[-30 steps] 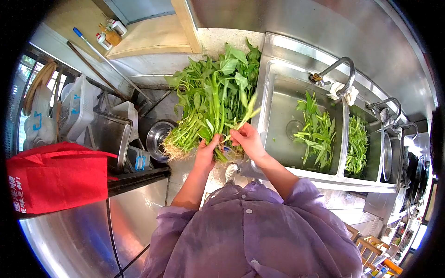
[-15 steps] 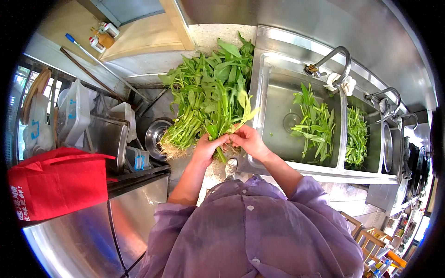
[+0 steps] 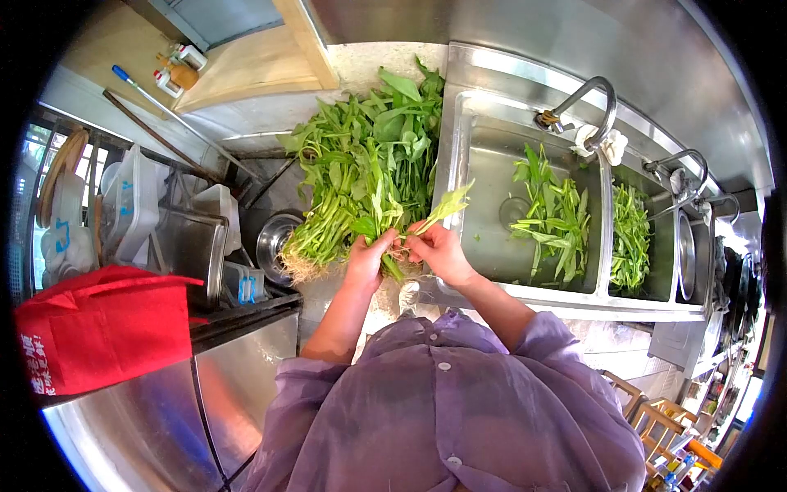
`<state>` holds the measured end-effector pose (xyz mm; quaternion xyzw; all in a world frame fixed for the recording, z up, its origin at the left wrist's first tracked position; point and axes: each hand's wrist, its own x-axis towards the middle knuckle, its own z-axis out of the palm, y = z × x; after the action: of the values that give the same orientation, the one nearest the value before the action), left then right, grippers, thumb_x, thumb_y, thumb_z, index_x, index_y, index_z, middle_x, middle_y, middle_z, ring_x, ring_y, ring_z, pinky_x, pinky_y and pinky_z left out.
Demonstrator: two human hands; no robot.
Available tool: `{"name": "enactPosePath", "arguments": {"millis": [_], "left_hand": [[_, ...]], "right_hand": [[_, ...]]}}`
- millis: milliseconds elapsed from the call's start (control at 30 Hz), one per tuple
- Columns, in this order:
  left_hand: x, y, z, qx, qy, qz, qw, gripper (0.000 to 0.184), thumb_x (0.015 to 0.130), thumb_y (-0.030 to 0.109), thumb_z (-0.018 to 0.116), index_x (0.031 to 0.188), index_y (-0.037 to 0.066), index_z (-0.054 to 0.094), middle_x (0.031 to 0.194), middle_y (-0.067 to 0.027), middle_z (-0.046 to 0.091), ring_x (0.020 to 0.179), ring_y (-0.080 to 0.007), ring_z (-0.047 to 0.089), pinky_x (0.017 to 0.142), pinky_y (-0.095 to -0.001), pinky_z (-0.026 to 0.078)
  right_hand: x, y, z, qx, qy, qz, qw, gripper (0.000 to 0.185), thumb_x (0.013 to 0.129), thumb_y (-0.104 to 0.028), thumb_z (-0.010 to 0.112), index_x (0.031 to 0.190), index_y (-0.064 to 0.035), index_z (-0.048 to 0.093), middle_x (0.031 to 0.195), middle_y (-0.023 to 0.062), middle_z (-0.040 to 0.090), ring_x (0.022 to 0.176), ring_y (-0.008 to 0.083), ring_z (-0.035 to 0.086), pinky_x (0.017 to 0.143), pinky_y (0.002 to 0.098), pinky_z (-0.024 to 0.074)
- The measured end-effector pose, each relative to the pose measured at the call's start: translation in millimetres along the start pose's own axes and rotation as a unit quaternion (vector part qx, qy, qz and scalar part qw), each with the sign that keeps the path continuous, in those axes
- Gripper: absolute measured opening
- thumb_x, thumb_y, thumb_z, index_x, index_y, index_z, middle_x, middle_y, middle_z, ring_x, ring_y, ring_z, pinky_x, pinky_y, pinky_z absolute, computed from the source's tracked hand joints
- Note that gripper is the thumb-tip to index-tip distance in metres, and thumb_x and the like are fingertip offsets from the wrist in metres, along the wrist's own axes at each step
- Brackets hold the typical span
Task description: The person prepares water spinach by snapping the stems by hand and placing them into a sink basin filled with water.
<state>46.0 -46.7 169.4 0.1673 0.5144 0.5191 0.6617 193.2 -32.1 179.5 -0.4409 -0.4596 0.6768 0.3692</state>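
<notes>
My left hand (image 3: 369, 261) is closed around a green water spinach stalk (image 3: 393, 269), whose thick cut end points down toward me. Just right of it, my right hand (image 3: 443, 256) pinches a pale yellow-green leafy sprig (image 3: 448, 205) that sticks out up and to the right. The fingertips of both hands nearly meet, and the exact grip between them is partly hidden. Right behind the hands lies a big heap of water spinach (image 3: 361, 164), leaves away from me and pale roots (image 3: 307, 266) toward the lower left.
On the right is a steel sink (image 3: 492, 180) with loose leafy stems (image 3: 553, 217) in its water; more greens (image 3: 630, 238) fill the second basin. Taps (image 3: 607, 107) arch over the basins. At left are a steel bowl (image 3: 275, 242), plastic tubs (image 3: 135, 197) and a red bag (image 3: 106, 328).
My right hand has drawn the yellowish sprig away to the right, so it now tilts out over the sink's edge. My left hand stays about where it was.
</notes>
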Motion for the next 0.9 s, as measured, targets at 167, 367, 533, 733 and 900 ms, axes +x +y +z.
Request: {"name": "enactPosePath", "arguments": {"millis": [167,367,533,733,900], "left_hand": [[-4.5,9.1,-10.4,-0.008,-0.021,-0.028,0.999,0.014,0.078,0.009,0.058,0.087,0.001,0.052,0.069,-0.0052,0.054,0.057,-0.0138,0.05,0.052,-0.0297,0.044],[-23.9,18.2,-38.1,0.083,-0.104,-0.02,0.991,0.01,0.079,0.011,0.057,0.084,0.003,0.052,0.065,-0.0026,0.05,0.056,-0.0124,0.048,0.049,-0.0267,0.04],[-34.7,14.1,-49.0,0.056,-0.087,-0.036,0.994,0.016,0.078,0.017,0.06,0.084,0.004,0.052,0.066,-0.0024,0.051,0.056,-0.0122,0.048,0.05,-0.0253,0.04],[-39.1,18.8,-52.9,0.056,-0.002,-0.056,0.997,0.019,0.075,0.017,0.064,0.084,0.006,0.052,0.061,0.0004,0.049,0.05,-0.0095,0.045,0.043,-0.0239,0.037],[-42.9,16.6,-61.4,0.052,-0.049,-0.071,0.995,0.017,0.073,0.01,0.063,0.083,0.005,0.05,0.06,-0.0004,0.046,0.049,-0.0104,0.043,0.043,-0.0247,0.035]], "right_hand": [[14.5,28.1,-73.7,0.028,0.155,-0.031,0.987,0.015,0.081,-0.007,0.05,0.091,0.0041,0.054,0.073,0.0105,0.06,0.061,0.0157,0.059,0.053,0.0253,0.0485],[-4.1,36.7,-141.7,-0.206,0.125,0.294,0.925,0.036,0.078,-0.032,0.055,0.082,0.0035,0.057,0.066,0.0127,0.061,0.048,0.0154,0.058,0.044,0.0247,0.046],[14.2,21.0,-87.2,-0.375,0.083,-0.015,0.923,0.024,0.075,-0.026,0.055,0.089,-0.0073,0.06,0.072,0.0113,0.062,0.064,0.022,0.062,0.058,0.0302,0.0482],[33.0,-12.4,-35.2,-0.388,0.087,-0.16,0.904,0.015,0.076,-0.015,0.053,0.089,-0.0093,0.058,0.073,0.0118,0.06,0.066,0.0279,0.059,0.059,0.036,0.0469],[33.7,-23.6,-2.5,-0.434,0.02,-0.387,0.813,0.021,0.068,-0.001,0.057,0.087,-0.0086,0.058,0.094,0.006,0.055,0.084,0.025,0.053,0.069,0.0322,0.0446]]}}
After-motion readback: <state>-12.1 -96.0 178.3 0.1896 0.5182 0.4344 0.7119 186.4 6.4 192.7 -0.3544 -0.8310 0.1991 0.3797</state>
